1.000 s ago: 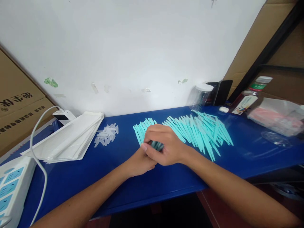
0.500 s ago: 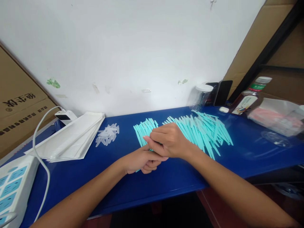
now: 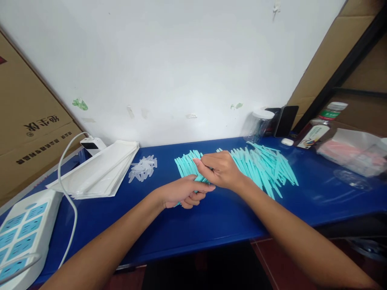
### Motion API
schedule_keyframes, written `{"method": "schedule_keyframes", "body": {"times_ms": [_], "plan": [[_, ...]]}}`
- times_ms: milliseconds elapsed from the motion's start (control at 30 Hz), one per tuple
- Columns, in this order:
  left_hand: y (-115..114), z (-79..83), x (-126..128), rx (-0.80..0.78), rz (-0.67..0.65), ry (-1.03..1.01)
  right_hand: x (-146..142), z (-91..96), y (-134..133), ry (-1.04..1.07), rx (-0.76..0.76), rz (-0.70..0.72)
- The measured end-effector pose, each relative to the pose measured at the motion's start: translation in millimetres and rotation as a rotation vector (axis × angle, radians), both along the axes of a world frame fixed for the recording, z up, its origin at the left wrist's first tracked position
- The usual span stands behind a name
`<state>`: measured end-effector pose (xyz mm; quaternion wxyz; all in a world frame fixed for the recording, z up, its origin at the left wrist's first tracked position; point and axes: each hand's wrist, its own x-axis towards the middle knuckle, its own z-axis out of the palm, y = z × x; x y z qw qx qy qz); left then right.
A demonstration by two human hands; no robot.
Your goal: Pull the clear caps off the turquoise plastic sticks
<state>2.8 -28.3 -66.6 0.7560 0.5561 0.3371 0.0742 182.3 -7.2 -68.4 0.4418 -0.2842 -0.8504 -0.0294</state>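
My left hand (image 3: pixel 187 193) is closed around slim teal sticks (image 3: pixel 200 178) that look like eyebrow razors; how many it holds is hidden. A teal end pokes out below its fingers. Above it, my right hand (image 3: pixel 222 169) is closed with the thumb against the bent index finger, at the upper end of the held razors; whatever it pinches is covered. Behind the hands lies a small row of teal razors (image 3: pixel 188 161). A larger spread of teal razors with translucent tips (image 3: pixel 266 167) lies to the right. At left is a small pile of translucent caps (image 3: pixel 143 168).
White plastic sleeves (image 3: pixel 102 171) lie stacked at left, near a white power strip (image 3: pixel 50 213) with a cable (image 3: pixel 68 193). At the right back stand a clear jar (image 3: pixel 260 125), a phone (image 3: pixel 287 121), a bottle (image 3: pixel 320 125) and a bag with pink contents (image 3: pixel 353 153).
The view has shifted, so the things on the table appear farther right. Between my two hands, more teal shows as the right hand has lifted slightly from the left.
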Motion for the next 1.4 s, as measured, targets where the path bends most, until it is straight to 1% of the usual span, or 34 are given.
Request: {"method": "schedule_keyframes", "body": {"times_ms": [233,333,400,500,633,733,867,933,1067,1267,1400], "plan": [[1.4,1.1,-1.9,0.032,-0.007,0.000,2.2,1.8,1.2,0.047,-0.061,-0.029],[3.0,-0.9,-4.6,0.031,0.027,-0.031,7.5,1.3,5.1,0.090,-0.119,-0.065],[4.8,-3.0,-7.3,0.034,0.017,-0.046,11.2,0.1,8.4,0.120,-0.171,-0.075],[7.6,-6.5,-11.1,0.034,-0.026,-0.050,14.0,-2.1,11.8,0.141,-0.222,-0.035],[10.7,-11.8,-14.1,0.050,-0.050,-0.074,12.8,-2.0,12.2,0.132,-0.269,0.016],[12.6,-15.5,-15.8,0.055,-0.070,-0.072,12.6,0.1,11.8,0.173,-0.367,0.034],[13.8,-17.5,-18.3,0.032,-0.108,-0.056,16.5,2.4,13.9,0.299,-0.498,0.061],[14.1,-18.0,-19.4,0.024,-0.124,-0.047,18.9,2.8,16.1,0.344,-0.501,0.040],[15.6,-20.4,-20.5,0.001,-0.133,-0.062,19.5,1.3,18.9,0.360,-0.422,0.002],[17.0,-21.8,-21.7,-0.026,-0.132,-0.057,14.9,-2.4,16.0,0.229,-0.398,0.099],[17.1,-20.6,-23.1,-0.079,-0.175,-0.053,14.1,-3.6,16.0,0.228,-0.389,0.109]]}}
